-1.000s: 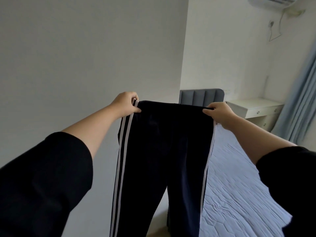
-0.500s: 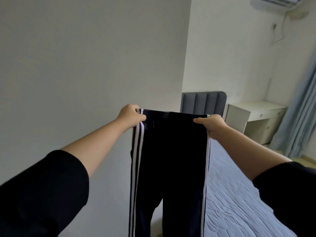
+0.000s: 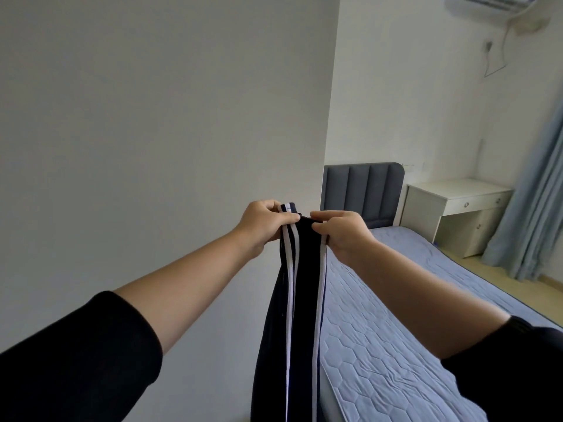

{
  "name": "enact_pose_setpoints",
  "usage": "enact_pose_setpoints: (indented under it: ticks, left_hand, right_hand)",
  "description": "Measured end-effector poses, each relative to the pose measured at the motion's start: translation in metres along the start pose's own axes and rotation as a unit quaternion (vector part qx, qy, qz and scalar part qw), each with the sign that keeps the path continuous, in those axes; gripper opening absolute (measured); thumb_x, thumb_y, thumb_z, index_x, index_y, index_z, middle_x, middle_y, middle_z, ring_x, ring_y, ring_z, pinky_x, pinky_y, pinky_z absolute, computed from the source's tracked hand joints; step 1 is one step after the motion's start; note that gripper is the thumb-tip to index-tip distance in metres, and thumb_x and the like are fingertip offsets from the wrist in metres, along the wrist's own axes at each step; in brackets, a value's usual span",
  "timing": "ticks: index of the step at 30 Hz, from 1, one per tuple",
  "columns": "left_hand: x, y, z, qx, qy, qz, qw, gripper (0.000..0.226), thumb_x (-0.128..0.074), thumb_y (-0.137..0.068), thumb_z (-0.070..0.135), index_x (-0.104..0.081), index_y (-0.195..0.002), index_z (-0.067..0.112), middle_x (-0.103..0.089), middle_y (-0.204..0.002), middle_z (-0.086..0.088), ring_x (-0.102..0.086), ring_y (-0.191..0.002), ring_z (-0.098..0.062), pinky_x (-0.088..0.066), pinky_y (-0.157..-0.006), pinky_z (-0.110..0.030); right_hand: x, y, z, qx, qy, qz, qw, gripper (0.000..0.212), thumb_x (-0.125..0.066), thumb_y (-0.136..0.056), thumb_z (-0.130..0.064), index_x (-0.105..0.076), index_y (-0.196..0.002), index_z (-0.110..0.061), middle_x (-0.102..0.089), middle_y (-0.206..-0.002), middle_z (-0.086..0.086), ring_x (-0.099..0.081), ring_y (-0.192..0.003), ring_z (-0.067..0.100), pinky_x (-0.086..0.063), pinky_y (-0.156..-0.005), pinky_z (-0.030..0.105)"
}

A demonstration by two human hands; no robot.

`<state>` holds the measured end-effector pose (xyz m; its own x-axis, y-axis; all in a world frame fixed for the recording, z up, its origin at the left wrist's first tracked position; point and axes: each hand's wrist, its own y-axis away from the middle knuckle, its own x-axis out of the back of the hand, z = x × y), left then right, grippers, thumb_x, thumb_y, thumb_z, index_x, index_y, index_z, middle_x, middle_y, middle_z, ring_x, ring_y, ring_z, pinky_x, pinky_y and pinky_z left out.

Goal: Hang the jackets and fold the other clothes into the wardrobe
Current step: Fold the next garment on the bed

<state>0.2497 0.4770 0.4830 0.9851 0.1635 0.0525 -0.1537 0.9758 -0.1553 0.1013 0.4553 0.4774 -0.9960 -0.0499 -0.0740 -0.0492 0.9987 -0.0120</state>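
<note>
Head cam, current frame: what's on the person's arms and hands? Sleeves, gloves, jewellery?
Both arms wear plain black sleeves, left sleeve and right sleeve, ending near the elbows. Forearms are bare. Left hand and right hand are bare too: no gloves, watch or rings visible.

Left hand and right hand pinch the waistband of dark white-striped track pants, folded lengthwise and hanging beside the bed.
</note>
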Motion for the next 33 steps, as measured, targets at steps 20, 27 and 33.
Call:
enact_pose_setpoints:
  ticks: [20,27,33]
  left_hand:
    - [0.009,0.003,-0.019,-0.076,-0.281,0.009,0.957,0.025,-0.074,-0.071,0.006,-0.056,-0.066,0.021,-0.055,-0.063,0.007,-0.049,-0.058,-0.008,-0.036,-0.048,-0.01]
    - [-0.007,0.009,-0.023,-0.084,-0.235,-0.039,0.968,0.019,-0.076,-0.072,0.002,-0.066,-0.08,0.016,-0.063,-0.071,0.003,-0.058,-0.068,-0.011,-0.046,-0.068,-0.023]
    - [-0.008,0.014,-0.028,-0.023,-0.087,-0.087,0.992,0.018,-0.069,-0.081,-0.003,-0.069,-0.099,0.002,-0.069,-0.092,-0.012,-0.064,-0.086,-0.02,-0.051,-0.09,-0.03]
  right_hand:
    - [0.038,0.001,0.026,-0.083,0.193,-0.035,0.977,0.018,-0.07,-0.085,-0.012,-0.06,-0.076,0.0,-0.05,-0.063,0.011,-0.041,-0.044,0.015,-0.038,-0.039,0.019]
    - [0.021,0.008,0.006,-0.124,0.015,-0.046,0.991,0.012,-0.063,-0.089,-0.005,-0.059,-0.078,-0.002,-0.052,-0.055,0.007,-0.05,-0.033,0.009,-0.047,-0.039,0.019]
    - [0.018,0.016,0.006,-0.135,0.0,-0.062,0.989,0.015,-0.058,-0.093,-0.008,-0.062,-0.081,-0.002,-0.062,-0.049,0.003,-0.06,-0.041,0.008,-0.055,-0.048,0.02]
